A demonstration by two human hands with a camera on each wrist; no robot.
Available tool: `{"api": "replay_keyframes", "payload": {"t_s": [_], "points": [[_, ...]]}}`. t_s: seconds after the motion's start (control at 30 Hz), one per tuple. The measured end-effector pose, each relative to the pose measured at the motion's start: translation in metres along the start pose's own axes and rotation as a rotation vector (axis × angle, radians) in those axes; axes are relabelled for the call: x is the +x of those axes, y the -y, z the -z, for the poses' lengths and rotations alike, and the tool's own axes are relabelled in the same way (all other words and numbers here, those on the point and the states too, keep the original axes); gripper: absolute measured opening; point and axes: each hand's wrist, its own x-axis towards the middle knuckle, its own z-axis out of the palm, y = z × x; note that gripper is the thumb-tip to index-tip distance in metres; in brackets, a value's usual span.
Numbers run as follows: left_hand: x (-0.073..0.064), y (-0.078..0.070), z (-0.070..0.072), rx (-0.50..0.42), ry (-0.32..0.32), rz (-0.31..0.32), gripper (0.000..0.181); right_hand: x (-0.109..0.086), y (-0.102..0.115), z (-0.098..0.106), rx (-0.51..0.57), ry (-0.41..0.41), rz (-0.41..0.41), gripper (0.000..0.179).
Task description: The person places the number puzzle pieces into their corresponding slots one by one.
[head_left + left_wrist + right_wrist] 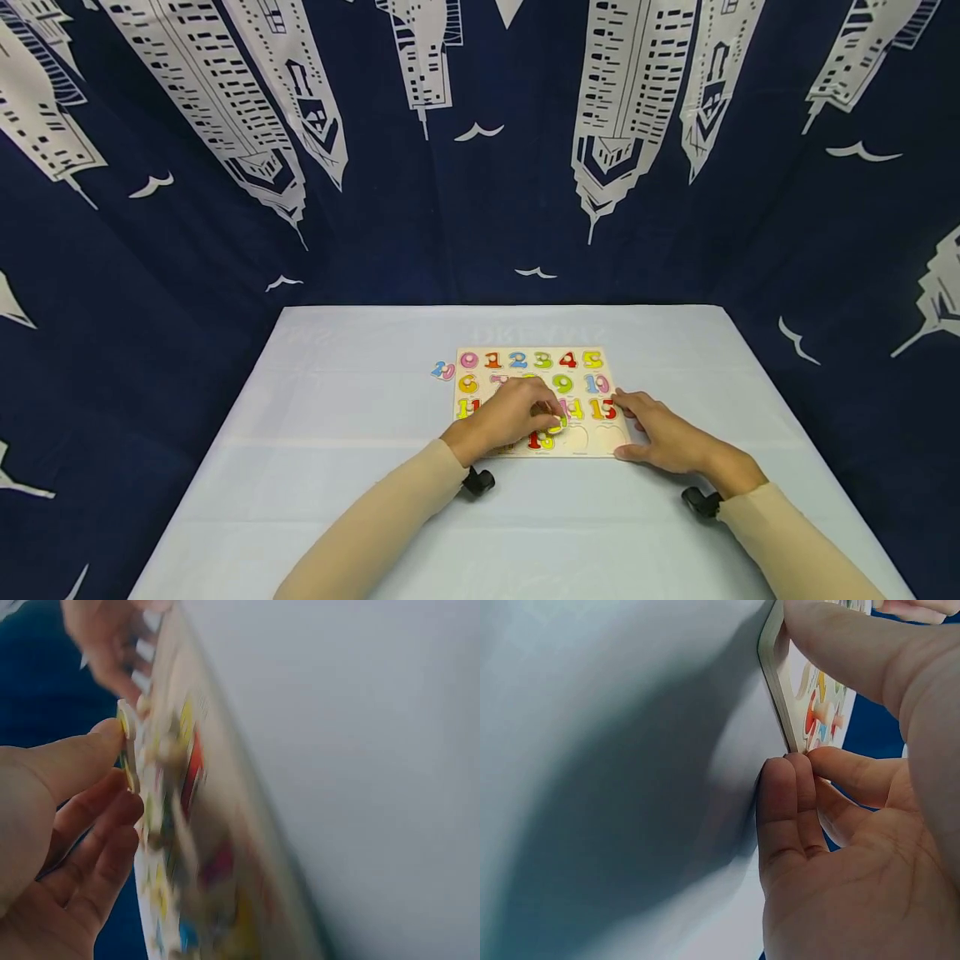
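Observation:
A wooden number puzzle board point(592, 447) lies on the table with colourful knobbed number pieces in it. My left hand point(512, 414) is over its lower middle, pinching a yellow-green number puzzle piece point(558, 426) between thumb and fingers. In the left wrist view the number puzzle piece point(127, 746) is edge-on above the board, so its digit cannot be read. At the board's right side my right hand point(663, 433) holds the edge, thumb by the near corner and fingertips farther up. The right wrist view shows those fingertips point(780, 787) against the board edge point(776, 690).
A loose blue and pink 20 piece point(443, 371) lies just off the board's upper left corner. Round recesses point(609, 437) show in the board's bottom row at the right. White cloth covers the table point(337, 375); a dark blue patterned curtain point(450, 208) hangs behind.

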Motion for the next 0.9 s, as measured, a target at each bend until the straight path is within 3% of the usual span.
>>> {"api": "replay_keyframes", "payload": {"t_s": [0.13,0.3,0.47,0.73,0.9], "points": [[0.006,-0.009,-0.015,0.068,0.062,-0.047,0.009,0.000,-0.002,-0.001,-0.005,0.001,0.012,0.095],[0.012,-0.016,-0.024,0.151,0.082,-0.072,0.009,0.001,-0.004,-0.001,-0.002,0.004,0.016,0.095],[0.014,-0.020,-0.027,0.183,0.088,-0.093,0.011,0.001,-0.003,0.000,0.000,0.004,0.015,0.095],[0.016,-0.023,-0.029,0.245,0.081,-0.065,0.010,0.001,-0.003,0.001,-0.003,0.007,0.007,0.097],[0.011,-0.020,-0.025,0.197,0.085,-0.056,0.016,0.000,-0.004,0.000,-0.002,0.002,0.011,0.096]]}}
